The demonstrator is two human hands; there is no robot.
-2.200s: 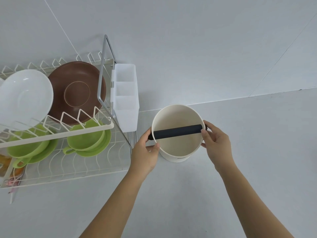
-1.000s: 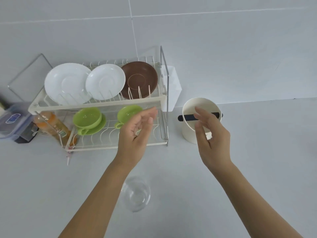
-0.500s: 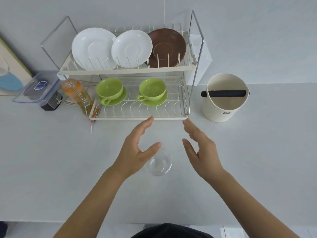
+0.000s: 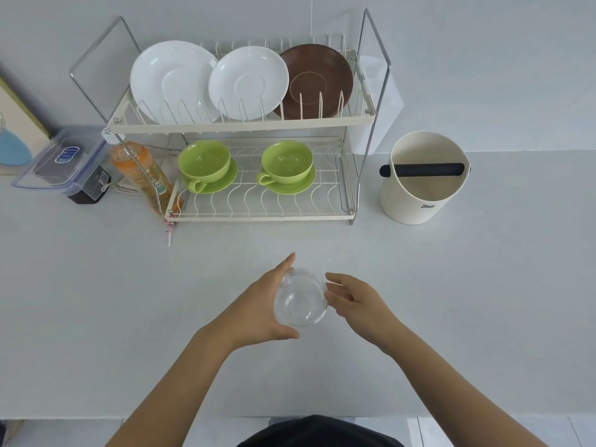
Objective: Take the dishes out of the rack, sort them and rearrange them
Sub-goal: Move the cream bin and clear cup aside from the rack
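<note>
A small clear glass bowl sits on the white counter in front of me. My left hand cups its left side, fingers over the far rim and thumb under the near rim. From the right, my right hand touches the rim with its fingertips. Behind stands the two-tier wire rack. Its top tier holds two white plates and a brown plate, all on edge. Two green cups on green saucers stand on the bottom tier.
A cream canister with a black bar stands right of the rack. A white cutlery holder hangs on the rack's right end. An orange bottle and a lidded plastic box lie to the left. The counter's front edge runs near my body.
Both hands left the cream canister, came back toward me and lowered onto the glass bowl, closing in on its two sides. My view tilted down and back from the rack.
</note>
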